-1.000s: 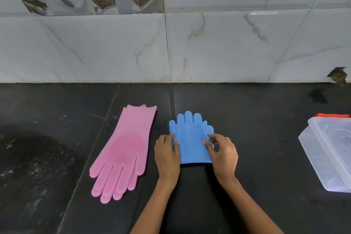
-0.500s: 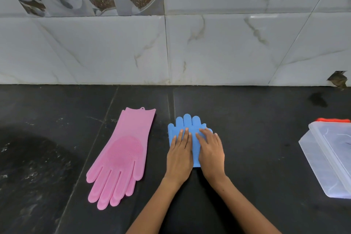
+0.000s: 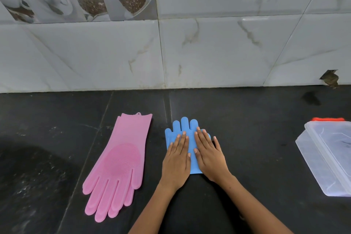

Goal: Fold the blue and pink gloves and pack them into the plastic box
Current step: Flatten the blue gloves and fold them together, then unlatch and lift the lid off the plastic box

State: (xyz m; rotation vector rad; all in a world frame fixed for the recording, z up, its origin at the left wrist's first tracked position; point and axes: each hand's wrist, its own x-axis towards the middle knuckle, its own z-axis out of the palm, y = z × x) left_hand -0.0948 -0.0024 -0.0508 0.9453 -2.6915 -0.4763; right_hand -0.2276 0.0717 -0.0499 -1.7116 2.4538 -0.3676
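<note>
Both the left hand and right hand press flat, fingers straight, on the folded blue glove, fingertips pointing far, while the pink glove lies left, fingers near, plastic box far right.

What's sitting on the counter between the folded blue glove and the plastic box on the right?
Nothing visible. Bare black counter lies between the blue glove, pressed flat under both hands, and the plastic box. The pink glove lies on the opposite side.
</note>
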